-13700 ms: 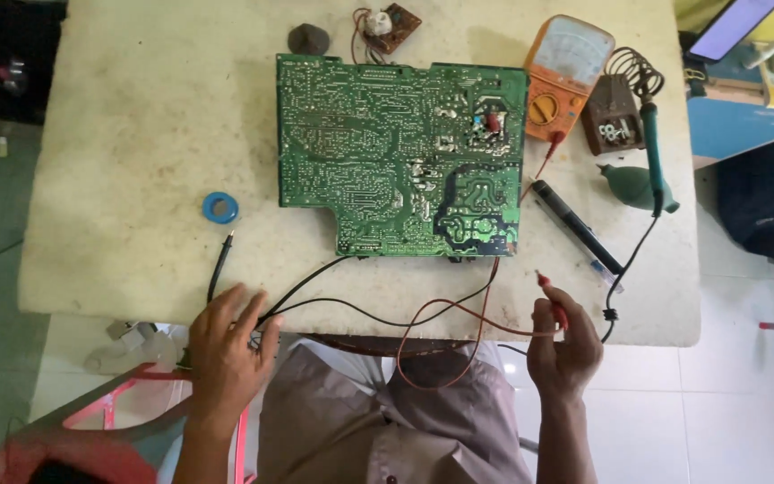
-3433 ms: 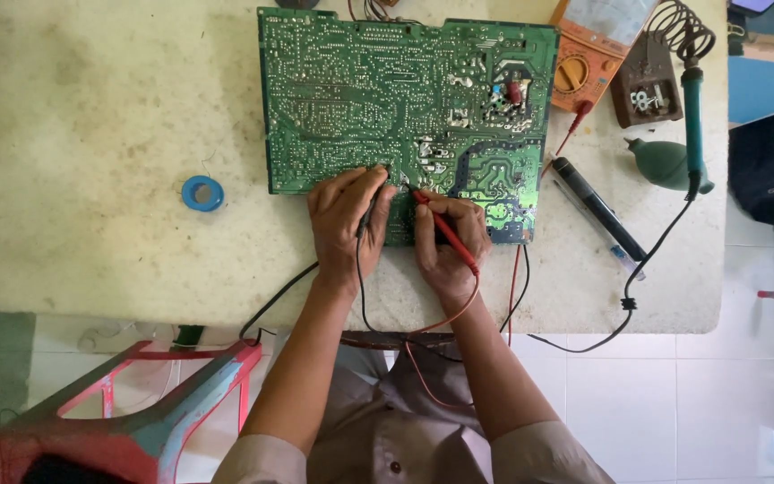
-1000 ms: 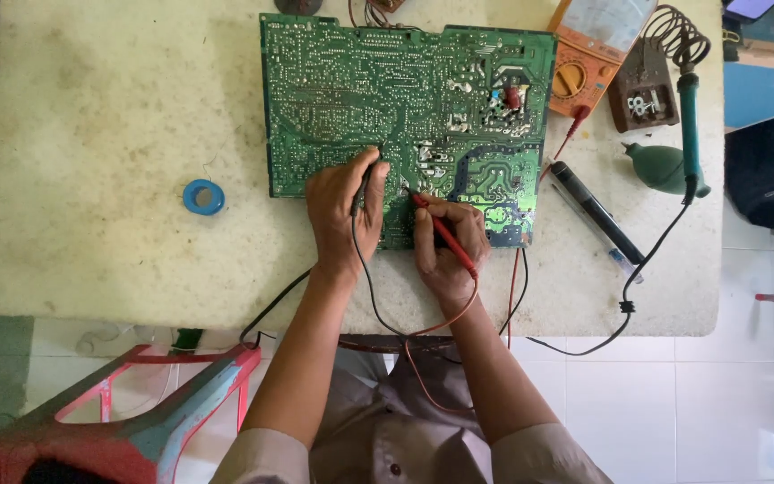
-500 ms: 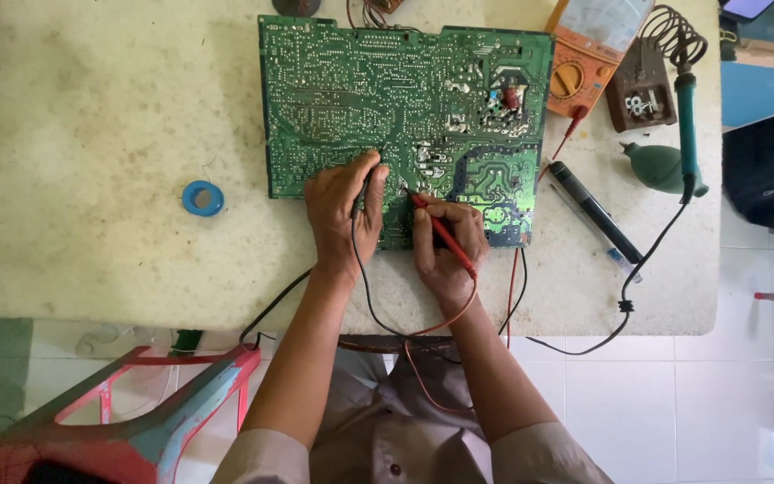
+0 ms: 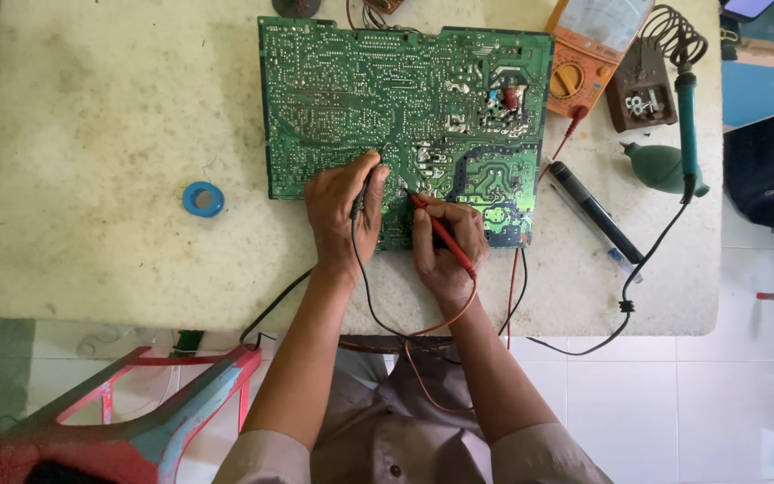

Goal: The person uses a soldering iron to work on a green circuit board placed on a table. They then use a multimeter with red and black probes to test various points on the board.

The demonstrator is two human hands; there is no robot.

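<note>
On the table [image 5: 91, 134], the left hand [image 5: 342, 211] has its grip clenched on a black probe [image 5: 360, 193]. The right hand [image 5: 445, 246] grasps a red probe [image 5: 441, 233], tip slanting up-left onto the green circuit board [image 5: 351, 99] (long axis left-right). An orange multimeter [image 5: 584, 45] lies beside the board's upper right.

The person wears a short-sleeved, grey-brown shirt [image 5: 405, 439] with a buttoned front; one dark button shows near the lower edge of the view. Both sleeves end at the elbows. The forearms, left hand [image 5: 344, 211] and right hand [image 5: 445, 246] are bare, without gloves.
</note>
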